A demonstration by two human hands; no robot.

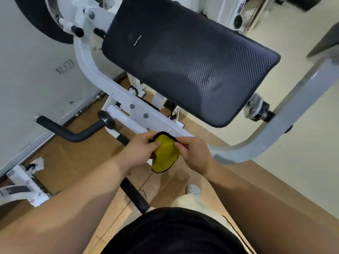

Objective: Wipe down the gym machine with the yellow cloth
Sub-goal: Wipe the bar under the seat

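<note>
A yellow cloth [166,154] with a black hem hangs between my two hands, in front of my body and just below the machine's white frame [117,94]. My left hand [139,151] pinches the cloth's upper left edge. My right hand [194,154] pinches its upper right edge. The cloth droops folded below my fingers. The gym machine's large black textured pad [183,59] slopes above and beyond my hands. A black foam handle [69,132] sticks out to the left of my left hand.
A grey curved arm [286,125] of the machine sweeps round on the right. A black bar [134,195] runs down toward my body. A wall with a socket [64,66] stands at the left. Brown floor and my white shoe [193,189] lie below.
</note>
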